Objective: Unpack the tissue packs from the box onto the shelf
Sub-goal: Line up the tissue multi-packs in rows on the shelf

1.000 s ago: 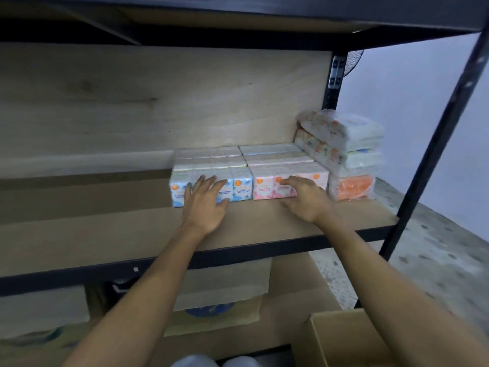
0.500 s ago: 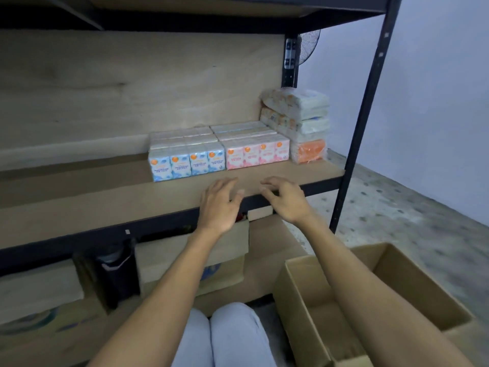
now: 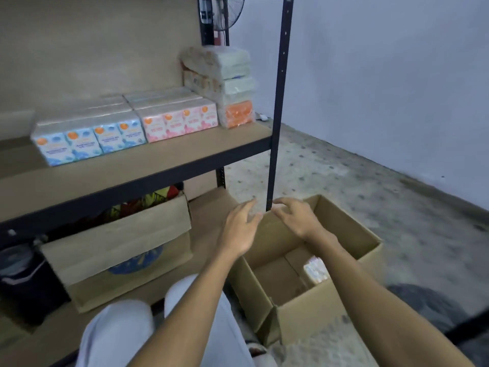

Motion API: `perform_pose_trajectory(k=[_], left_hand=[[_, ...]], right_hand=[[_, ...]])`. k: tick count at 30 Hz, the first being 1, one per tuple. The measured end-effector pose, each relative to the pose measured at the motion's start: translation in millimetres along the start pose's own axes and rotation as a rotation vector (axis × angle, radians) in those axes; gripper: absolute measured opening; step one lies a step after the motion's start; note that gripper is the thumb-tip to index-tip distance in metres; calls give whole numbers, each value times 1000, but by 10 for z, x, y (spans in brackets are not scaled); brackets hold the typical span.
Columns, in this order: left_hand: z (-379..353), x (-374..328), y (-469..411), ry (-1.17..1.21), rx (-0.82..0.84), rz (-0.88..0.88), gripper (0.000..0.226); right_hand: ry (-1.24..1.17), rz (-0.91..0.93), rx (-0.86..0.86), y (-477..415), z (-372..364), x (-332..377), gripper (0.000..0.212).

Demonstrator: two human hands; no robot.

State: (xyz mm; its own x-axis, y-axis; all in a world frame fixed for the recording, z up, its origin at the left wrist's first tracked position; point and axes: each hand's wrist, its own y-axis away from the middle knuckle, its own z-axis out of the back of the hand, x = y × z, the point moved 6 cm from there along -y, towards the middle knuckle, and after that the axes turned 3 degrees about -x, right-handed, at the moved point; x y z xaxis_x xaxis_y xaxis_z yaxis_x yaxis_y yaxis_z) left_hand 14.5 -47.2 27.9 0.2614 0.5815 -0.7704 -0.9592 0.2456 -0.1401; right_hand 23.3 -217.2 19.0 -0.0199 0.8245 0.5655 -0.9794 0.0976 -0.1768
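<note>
An open cardboard box (image 3: 349, 231) stands on the floor at lower right; a pale tissue pack (image 3: 315, 270) lies in its bottom, partly behind my right forearm. On the wooden shelf (image 3: 164, 160) a blue tissue pack row (image 3: 90, 140) sits left of a pink tissue pack row (image 3: 180, 123), and a stack of wrapped tissue packs (image 3: 230, 86) stands at the shelf's right end. My left hand (image 3: 239, 229) and my right hand (image 3: 296, 218) hover over the box's far-left rim, fingers relaxed, holding nothing.
A black shelf upright (image 3: 277, 107) runs down just beyond my hands. Under the shelf sit a flapped cardboard box (image 3: 119, 250) and a dark bag (image 3: 23, 282). A fan (image 3: 227, 11) shows at top. My knees (image 3: 127, 329) are at the bottom.
Both hands have left the packs on the shelf and dropped down and right to above the box. The view has swung down toward the box.
</note>
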Motion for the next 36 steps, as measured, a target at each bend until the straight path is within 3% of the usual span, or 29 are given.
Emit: perform_pose_trajectory(k=[6,14,20,29,36], left_hand=[[-863,182,-46,111,180,160,49],[-1902,428,-166,126,318,298,48],[-2639,615,-269,170,409,411,53],[-3318,819,-294,152,455,469,55],[-3595,742,-283,95,512,447,69]], right_hand=[[81,-183,98,138,-33,-978,43],[215,-290,286,70,-300,-1922,51],[273,-425,440,-32,-576,-2669,81],[270,-476,537,-107,-859,-3112,56],[223,-543,623,-81,-986,-3260,63]])
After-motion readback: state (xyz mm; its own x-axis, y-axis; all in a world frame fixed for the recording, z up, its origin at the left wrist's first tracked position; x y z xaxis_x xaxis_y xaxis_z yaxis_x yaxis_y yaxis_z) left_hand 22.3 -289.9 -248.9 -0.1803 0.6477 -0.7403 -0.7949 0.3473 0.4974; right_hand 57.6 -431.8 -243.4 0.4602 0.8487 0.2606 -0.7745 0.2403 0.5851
